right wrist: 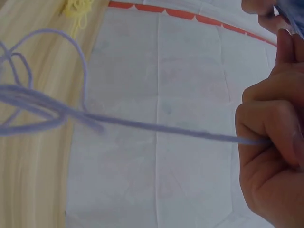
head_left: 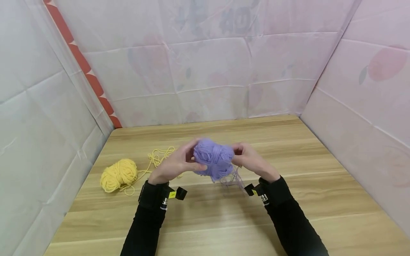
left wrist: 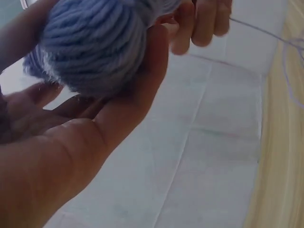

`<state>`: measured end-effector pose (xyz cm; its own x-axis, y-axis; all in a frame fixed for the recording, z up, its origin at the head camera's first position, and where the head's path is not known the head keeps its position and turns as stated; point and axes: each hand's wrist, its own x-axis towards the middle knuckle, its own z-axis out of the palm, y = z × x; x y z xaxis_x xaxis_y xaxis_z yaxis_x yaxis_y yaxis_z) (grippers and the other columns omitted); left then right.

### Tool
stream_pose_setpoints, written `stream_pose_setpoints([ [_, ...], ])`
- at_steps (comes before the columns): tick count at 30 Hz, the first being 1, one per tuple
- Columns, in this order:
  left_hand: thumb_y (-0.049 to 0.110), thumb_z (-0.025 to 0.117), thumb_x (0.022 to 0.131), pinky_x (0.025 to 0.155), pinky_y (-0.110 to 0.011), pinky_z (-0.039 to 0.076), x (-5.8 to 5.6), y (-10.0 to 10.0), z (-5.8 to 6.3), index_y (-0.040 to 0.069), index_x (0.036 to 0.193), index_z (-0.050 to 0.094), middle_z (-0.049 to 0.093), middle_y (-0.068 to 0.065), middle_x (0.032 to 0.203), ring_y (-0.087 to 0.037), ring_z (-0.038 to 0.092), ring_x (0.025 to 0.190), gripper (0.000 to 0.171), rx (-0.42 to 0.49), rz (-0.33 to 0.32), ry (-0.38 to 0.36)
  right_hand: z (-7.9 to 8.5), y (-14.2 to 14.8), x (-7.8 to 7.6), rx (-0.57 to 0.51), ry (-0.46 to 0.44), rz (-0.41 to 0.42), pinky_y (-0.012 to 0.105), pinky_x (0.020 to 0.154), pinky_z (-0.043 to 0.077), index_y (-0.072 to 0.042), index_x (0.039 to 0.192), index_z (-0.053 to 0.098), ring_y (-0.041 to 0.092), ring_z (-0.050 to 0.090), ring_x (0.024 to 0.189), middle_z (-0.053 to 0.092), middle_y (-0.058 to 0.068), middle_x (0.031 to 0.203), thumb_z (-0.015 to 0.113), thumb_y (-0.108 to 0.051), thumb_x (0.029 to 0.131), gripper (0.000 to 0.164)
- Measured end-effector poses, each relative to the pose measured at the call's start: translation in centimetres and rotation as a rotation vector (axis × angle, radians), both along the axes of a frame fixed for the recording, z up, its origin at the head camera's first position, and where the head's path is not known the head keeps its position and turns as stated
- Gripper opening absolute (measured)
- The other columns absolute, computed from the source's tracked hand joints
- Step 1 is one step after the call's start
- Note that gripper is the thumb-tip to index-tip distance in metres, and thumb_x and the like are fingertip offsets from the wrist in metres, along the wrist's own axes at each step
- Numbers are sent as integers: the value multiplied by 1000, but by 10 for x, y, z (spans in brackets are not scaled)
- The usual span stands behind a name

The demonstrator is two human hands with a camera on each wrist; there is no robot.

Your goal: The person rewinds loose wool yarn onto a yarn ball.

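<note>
A purple ball of yarn (head_left: 214, 158) is held up over the table, with a band of strands wound round its middle. My left hand (head_left: 177, 160) grips its left side, thumb in front and fingers behind; the left wrist view shows the yarn ball (left wrist: 95, 47) close up in that grasp. At the ball's right side, my right hand (head_left: 251, 159) has its fingers curled. In the right wrist view the right hand (right wrist: 273, 128) pinches a purple yarn strand (right wrist: 180, 132), which runs taut to loose purple loops (right wrist: 33, 104).
A yellow ball of yarn (head_left: 119, 175) lies on the wooden table (head_left: 205, 227) at the left, its loose yellow strands (head_left: 157, 158) trailing right behind my left hand. Pale printed sheets (head_left: 208, 71) stand as walls at the back and both sides.
</note>
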<state>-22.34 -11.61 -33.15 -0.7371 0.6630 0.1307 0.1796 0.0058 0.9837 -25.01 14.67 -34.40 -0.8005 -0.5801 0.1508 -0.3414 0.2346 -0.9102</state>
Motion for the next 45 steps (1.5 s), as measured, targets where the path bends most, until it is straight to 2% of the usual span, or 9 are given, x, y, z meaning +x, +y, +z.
stream_pose_setpoints([
  [6,7,73,84,91,-35,53,-2,4,-3,16,142,41,51,-11,130,-24,54,115,66,-183,-19,151,8,8,4,19,4,-68,23,48,37,-7,97,71,6,41,56,48,-6,67,59,-16,95,15],
  [9,10,73,84,86,-31,54,-4,7,-5,16,141,43,55,-10,125,-23,55,107,65,-263,33,227,13,10,8,-5,10,-103,27,47,36,-4,98,69,8,39,55,46,-5,65,59,-19,96,18],
  [12,11,74,83,79,-31,55,-7,9,-7,16,139,44,57,-11,121,-24,56,102,64,-294,118,243,18,10,12,-28,24,-128,29,47,35,-4,97,67,10,39,55,44,-5,63,58,-21,97,19],
  [15,10,74,83,75,-32,57,-9,11,-9,18,137,45,54,-12,123,-28,56,104,62,-278,219,193,21,8,17,-41,79,-126,28,46,34,-4,97,66,12,38,53,41,-4,62,57,-21,98,19],
  [20,12,74,84,73,-33,59,-9,11,-9,18,137,42,52,-14,126,-32,57,107,63,-217,379,106,22,1,22,-83,241,-50,29,42,32,-1,100,69,13,35,48,42,1,60,51,-10,99,20],
  [24,15,73,86,78,-36,59,-11,13,-8,16,137,40,52,-14,125,-31,58,109,61,-148,463,91,19,-6,24,-79,317,9,28,40,30,-2,102,70,10,34,46,43,3,59,50,-3,98,20],
  [28,16,70,89,89,-40,55,-12,13,-7,14,137,37,51,-13,129,-31,56,118,59,-29,513,65,17,-12,26,-47,315,63,27,43,32,-3,106,70,9,36,47,46,2,62,51,-4,98,20],
  [36,11,63,93,100,-39,49,-10,10,-1,14,140,32,47,-11,136,-29,52,124,57,224,488,-6,9,-22,19,-2,239,118,24,43,33,-7,102,72,7,37,47,44,7,58,54,-8,98,18],
  [45,9,58,95,99,-30,50,-7,5,1,21,145,29,47,-12,139,-24,52,126,59,353,326,-47,-1,-25,8,12,154,116,23,43,34,-2,99,71,5,36,46,40,-4,58,54,-9,98,19],
])
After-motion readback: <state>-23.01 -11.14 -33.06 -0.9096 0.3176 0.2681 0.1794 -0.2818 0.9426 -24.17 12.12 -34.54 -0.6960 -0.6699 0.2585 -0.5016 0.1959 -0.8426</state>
